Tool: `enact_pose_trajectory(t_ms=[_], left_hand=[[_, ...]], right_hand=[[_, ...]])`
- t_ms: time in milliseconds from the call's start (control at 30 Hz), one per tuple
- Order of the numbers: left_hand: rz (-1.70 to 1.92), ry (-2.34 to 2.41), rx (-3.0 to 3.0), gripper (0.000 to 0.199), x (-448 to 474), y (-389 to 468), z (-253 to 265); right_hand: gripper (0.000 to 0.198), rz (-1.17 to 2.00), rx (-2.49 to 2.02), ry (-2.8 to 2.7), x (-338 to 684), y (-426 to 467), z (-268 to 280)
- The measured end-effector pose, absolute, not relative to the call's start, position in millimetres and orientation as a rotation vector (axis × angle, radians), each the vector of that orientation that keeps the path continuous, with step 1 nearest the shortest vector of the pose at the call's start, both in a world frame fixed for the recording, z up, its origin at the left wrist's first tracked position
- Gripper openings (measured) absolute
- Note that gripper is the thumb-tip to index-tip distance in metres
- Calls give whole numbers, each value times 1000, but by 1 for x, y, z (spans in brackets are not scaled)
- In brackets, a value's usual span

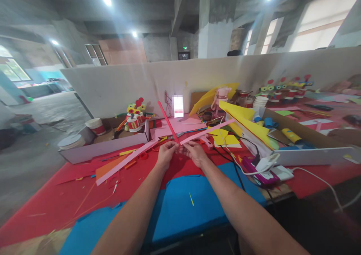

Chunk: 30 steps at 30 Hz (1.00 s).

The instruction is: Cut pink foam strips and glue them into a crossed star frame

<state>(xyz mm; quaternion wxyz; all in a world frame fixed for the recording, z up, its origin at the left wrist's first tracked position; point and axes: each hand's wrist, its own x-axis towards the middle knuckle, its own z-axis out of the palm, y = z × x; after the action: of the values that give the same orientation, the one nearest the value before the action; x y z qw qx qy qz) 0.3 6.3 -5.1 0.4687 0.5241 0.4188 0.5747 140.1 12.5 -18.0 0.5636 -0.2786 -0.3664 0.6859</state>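
While we work inward from the near edge of the surface [42,210], our left hand [167,152] pinches a red strip [168,122], our right hand [196,154] a pink strip [210,130]: likely light, bendable, easily creased; grip ends.

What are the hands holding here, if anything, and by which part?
A red strip and a pink strip, both by their near ends, which meet between the left hand and right hand; the exact pinch is unclear.
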Motion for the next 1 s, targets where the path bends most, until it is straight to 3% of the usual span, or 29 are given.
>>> enact_pose_trajectory(t_ms=[433, 700, 1000], left_hand=[[1367, 969, 1211, 19, 4, 2, -8], [1404, 961, 1157, 16, 3, 5, -11], [1390, 965, 1092, 18, 5, 3, -8]], right_hand=[[39, 1596, -670, -937, 138, 10, -23], [30, 1592, -670, -908, 140, 13, -22], [40, 1601, -641, -917, 135, 8, -21]])
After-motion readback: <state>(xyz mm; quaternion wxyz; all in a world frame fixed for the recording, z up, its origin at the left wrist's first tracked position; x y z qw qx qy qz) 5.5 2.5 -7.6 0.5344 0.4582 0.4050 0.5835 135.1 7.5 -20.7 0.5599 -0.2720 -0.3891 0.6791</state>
